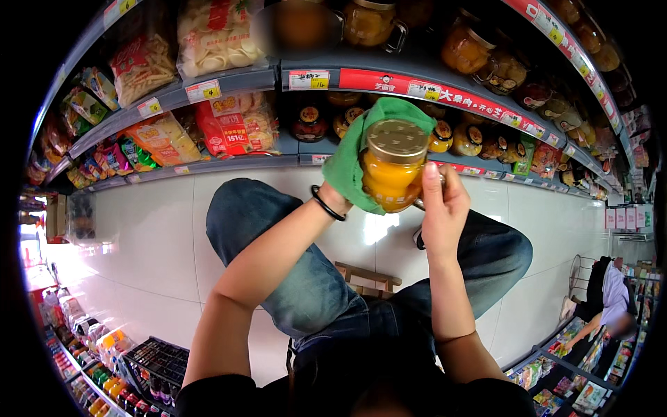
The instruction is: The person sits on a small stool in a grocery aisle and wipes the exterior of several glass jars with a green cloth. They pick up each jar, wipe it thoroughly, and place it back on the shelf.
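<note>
A glass jar of yellow fruit with a gold metal lid is held up in front of the lower shelf. My left hand is mostly hidden under a green cloth, which wraps the jar's left side and reaches behind its lid. My right hand grips the jar's handle at its right side, the thumb pointing up. A black band circles my left wrist.
Shelves ahead carry fruit jars and snack bags; a price rail runs above the held jar. A wooden stool is beneath me. A black crate stands lower left. Another person reaches to a shelf at right.
</note>
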`<action>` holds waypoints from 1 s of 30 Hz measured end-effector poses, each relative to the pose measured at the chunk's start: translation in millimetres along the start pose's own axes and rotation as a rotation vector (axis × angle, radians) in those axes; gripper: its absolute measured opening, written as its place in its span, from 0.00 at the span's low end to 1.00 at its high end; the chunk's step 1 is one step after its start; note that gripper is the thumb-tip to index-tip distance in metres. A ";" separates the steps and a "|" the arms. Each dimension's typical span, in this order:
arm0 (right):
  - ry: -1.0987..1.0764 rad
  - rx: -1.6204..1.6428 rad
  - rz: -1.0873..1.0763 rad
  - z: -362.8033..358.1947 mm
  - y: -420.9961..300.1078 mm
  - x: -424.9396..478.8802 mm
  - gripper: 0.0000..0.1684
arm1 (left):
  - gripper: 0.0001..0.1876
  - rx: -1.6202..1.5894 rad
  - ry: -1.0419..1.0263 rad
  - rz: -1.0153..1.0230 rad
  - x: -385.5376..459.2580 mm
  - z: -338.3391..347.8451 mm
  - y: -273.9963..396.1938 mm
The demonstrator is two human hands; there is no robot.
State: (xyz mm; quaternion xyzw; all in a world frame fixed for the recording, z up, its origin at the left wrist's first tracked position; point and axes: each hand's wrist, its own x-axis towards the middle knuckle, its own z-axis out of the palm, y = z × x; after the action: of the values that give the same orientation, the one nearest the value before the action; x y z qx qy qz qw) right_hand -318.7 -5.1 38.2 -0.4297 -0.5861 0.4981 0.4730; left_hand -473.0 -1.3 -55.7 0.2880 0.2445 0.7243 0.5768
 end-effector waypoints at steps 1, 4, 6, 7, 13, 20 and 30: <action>-0.026 -0.037 0.030 -1.3 4.9 -0.9 0.20 | 0.27 -0.104 0.006 -0.101 1.3 -0.3 6.6; -0.100 0.079 0.121 -6.4 13.0 4.2 0.21 | 0.27 -0.188 0.054 -0.249 2.0 -10.5 14.6; -0.156 0.239 0.271 -11.7 12.9 11.0 0.21 | 0.25 -0.219 0.023 -0.284 2.1 -2.6 23.6; -0.199 0.326 0.346 -13.6 11.6 15.3 0.21 | 0.24 -0.235 0.009 -0.306 0.5 1.6 27.8; -0.159 0.593 0.711 -11.3 32.5 13.4 0.20 | 0.23 -0.595 -0.105 -0.492 8.4 -15.8 18.0; -0.049 0.094 0.221 -2.5 42.7 21.3 0.24 | 0.21 -0.245 0.124 -0.304 10.3 0.2 19.7; 0.099 -0.783 -0.796 63.1 54.1 -0.2 0.20 | 0.20 -0.417 0.445 -0.156 1.3 -28.7 -0.2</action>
State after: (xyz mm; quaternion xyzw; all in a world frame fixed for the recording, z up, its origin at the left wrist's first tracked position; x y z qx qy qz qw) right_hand -378.9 -9.2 -18.9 -0.3416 -0.8216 0.0054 0.4564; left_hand -493.2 -0.6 -76.2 -0.0214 0.2323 0.7576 0.6096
